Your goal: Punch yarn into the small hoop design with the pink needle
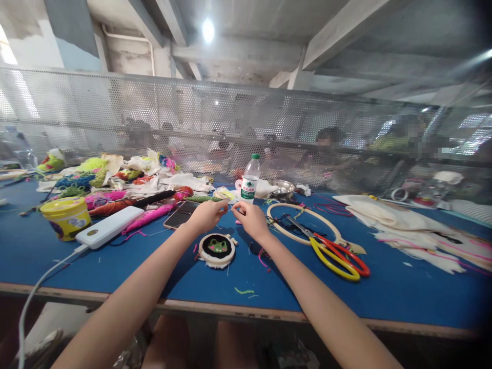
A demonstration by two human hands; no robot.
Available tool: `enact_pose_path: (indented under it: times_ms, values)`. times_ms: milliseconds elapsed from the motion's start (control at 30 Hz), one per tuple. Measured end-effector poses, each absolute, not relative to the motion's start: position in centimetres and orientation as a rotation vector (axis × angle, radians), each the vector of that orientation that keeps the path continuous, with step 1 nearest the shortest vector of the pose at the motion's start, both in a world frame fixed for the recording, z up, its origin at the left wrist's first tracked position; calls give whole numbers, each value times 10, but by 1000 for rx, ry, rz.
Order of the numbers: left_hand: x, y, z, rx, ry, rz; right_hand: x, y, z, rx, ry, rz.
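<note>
My left hand (pixel 207 214) and my right hand (pixel 249 218) are raised above the blue table (pixel 115 261), fingertips almost meeting. Both are pinched closed on something too fine to make out, perhaps a thread or needle. Just below them lies a small round embroidery hoop (pixel 217 249) with black fabric and a green stitched motif. To the right lies a larger empty wooden hoop (pixel 303 224), with red and yellow scissors (pixel 338 253) resting across its lower right side.
A water bottle (pixel 249 179) stands behind my hands. A phone (pixel 180 214), white power bank (pixel 109 226) with cable, yellow tub (pixel 67 218) and piles of coloured yarn (pixel 107 184) lie left. White cloth (pixel 407 223) lies right. People sit behind a perforated metal screen (pixel 246 128).
</note>
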State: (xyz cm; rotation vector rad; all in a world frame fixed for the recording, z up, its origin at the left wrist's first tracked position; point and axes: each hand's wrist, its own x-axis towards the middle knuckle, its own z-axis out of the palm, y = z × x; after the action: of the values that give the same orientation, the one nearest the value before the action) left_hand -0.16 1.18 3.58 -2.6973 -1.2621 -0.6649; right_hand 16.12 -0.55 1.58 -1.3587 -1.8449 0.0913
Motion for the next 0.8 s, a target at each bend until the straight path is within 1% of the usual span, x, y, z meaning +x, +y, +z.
enact_pose_path:
  times_ms: [200, 400, 800]
  values:
    - [-1, 8, 38, -2665, -1321, -713, 153, -11, 17, -1338, -1883, 78]
    - [0, 8, 35, -2638, -1293, -651, 148, -15, 17, -1333, -1922, 58]
    - [3, 7, 37, -2642, -1305, -637, 158, -12, 20, -1427, -1789, 6]
